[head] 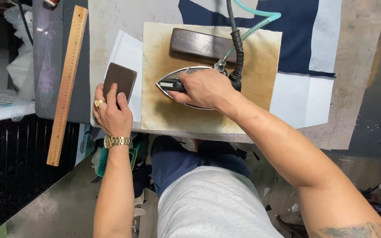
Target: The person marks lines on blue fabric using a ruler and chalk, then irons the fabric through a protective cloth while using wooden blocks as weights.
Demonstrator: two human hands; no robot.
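Iron (190, 88): metal steam iron, flat on the scorched tan cloth (252, 66), tip pointing toward the small block, at approx. the cloth's lower middle.
R hand: right hand (203, 88) closed around the iron's black handle, knuckles up, wrist over the cloth's near edge.
L hand: left hand (111, 110) pressed down on the small dark block (119, 79), fingers curled over its near end; gold ring and gold watch on that hand and wrist.
Small block: dark brown, rounded corners, just beside the iron's tip, off the cloth's edge, lying on white paper (126, 55).
Long block: dark wood block (201, 44) on the cloth just beyond the iron, w/ its long side toward it.
Hoses: black cord (236, 44) and teal tube (261, 20) run from the iron's rear, away over the cloth's far edge.
Ruler: wooden ruler (67, 83) well apart from the iron, past the small block, slanted, its near end hanging off the tabletop (362, 66).
Fabric: navy fabric (300, 35) and white pieces beyond the cloth, on the side away from the ruler.
Pad: cloth browned, darkest around the iron.
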